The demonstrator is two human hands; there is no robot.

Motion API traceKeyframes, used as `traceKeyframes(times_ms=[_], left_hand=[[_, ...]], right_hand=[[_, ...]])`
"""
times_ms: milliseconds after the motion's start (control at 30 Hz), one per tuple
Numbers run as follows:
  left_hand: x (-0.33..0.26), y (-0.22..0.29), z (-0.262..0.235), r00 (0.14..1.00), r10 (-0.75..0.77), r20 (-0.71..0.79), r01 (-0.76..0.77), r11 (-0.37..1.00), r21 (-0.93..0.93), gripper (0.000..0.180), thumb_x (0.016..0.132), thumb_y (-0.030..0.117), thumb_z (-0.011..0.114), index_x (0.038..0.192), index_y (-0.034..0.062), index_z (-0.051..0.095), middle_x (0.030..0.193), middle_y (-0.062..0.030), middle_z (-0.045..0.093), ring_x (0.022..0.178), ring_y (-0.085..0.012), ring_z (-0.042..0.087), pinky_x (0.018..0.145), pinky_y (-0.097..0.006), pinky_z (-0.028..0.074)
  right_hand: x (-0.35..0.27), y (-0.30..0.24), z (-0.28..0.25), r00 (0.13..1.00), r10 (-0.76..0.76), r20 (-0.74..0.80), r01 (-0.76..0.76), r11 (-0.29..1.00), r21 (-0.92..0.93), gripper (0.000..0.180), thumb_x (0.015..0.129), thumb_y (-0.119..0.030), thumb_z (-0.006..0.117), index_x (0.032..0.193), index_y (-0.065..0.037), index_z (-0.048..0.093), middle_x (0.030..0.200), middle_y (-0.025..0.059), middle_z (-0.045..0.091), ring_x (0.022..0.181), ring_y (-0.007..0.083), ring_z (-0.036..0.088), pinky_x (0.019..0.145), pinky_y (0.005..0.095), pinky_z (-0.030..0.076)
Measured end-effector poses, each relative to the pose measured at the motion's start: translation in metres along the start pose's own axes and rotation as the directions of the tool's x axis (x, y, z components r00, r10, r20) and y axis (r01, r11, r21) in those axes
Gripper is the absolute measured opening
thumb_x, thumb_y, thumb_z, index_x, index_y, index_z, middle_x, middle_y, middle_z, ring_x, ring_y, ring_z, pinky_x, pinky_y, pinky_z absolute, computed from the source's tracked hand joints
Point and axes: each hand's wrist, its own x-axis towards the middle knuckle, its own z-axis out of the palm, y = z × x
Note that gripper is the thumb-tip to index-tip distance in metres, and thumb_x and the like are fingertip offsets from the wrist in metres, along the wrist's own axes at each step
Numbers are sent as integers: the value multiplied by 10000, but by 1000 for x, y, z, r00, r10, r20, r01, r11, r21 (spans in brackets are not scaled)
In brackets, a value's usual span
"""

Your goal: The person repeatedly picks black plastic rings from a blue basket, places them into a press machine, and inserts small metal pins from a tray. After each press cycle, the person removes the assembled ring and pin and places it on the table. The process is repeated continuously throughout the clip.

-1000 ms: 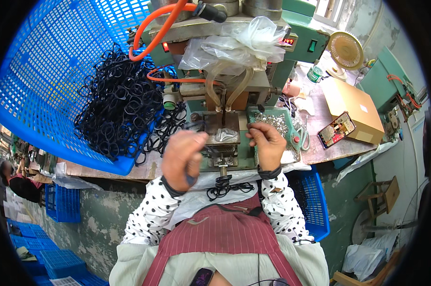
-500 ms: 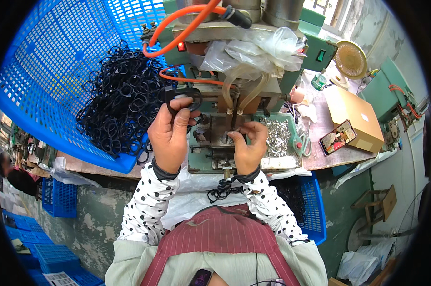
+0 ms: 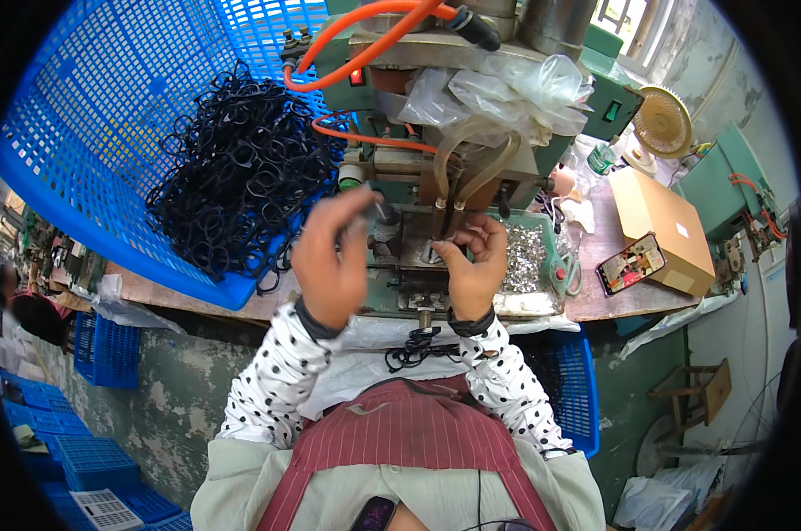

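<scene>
Workshop bench (image 3: 188, 296), worn wood top, concrete front below, blue crates stacked on the floor at left. Nearest the camera: red striped apron and polka-dot sleeves, a tangle of black elastic loops (image 3: 414, 347) lying in the lap at the bench edge. Left hand (image 3: 330, 257) raised in front of the machine, motion-blurred, fingers curled with something small and dark pinched at the tips near the thumb; can't tell exactly what it is. Right hand (image 3: 473, 265) closed up, fingertips pressed together on a small piece at the machine's work plate (image 3: 418, 257), too small to name. Just right of that hand, a tray heaped with small silver metal parts (image 3: 526, 257). Behind the hands, green press machine (image 3: 436, 159) with orange hoses (image 3: 365, 26) looping over the top and clear plastic sheeting (image 3: 498, 88) draped on it. Left of the machine, big blue plastic basket (image 3: 91, 133) tilted up, holding a large pile of black loops (image 3: 232, 177). Right side of bench: phone (image 3: 631, 263) with lit screen leaning on a cardboard box (image 3: 662, 226). Farther back, small yellow fan (image 3: 663, 122).
</scene>
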Motion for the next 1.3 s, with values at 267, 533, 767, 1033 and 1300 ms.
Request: traceKeyframes(times_ms=[267,533,767,1033,1300], left_hand=[[-29,-6,9,859,449,246,-447,892,-67,441,685,-8,663,1121,55,627,1074,-119,650,891,-288,626,832,-440,484],[-55,-24,38,698,522,491,-468,851,-238,491,744,-35,610,1231,24,573,1284,-155,574,1081,-317,595,958,-474,479],[-54,-26,37,695,528,489,-441,849,-290,468,781,-39,574,1245,16,571,1289,-171,581,1113,-304,598,964,-471,465],[-57,-26,37,707,514,486,-428,858,-283,489,771,-43,566,1255,26,571,1317,-155,562,1134,-290,586,989,-465,450],[-73,-76,-1,914,321,250,-396,840,371,268,868,283,632,1118,188,640,1234,-62,577,1140,-275,500,984,-488,320]], right_hand=[[-2,-6,0,999,-23,-39,19,993,-114,507,745,44,717,1185,41,464,1036,140,621,919,189,629,822,307,510],[43,28,-120,942,-316,-111,89,556,-826,316,767,-63,715,1072,-55,631,964,100,677,907,260,639,801,332,494],[19,30,-168,996,-8,84,84,207,-975,199,800,-136,711,948,-30,632,867,157,661,794,335,645,694,430,503],[28,68,-165,991,-133,-18,59,548,-835,131,806,-145,715,865,-33,679,821,138,673,754,297,649,689,373,494],[22,65,-162,973,-182,-145,11,657,-754,81,842,-90,654,895,-30,667,730,74,633,641,148,603,598,289,476]])
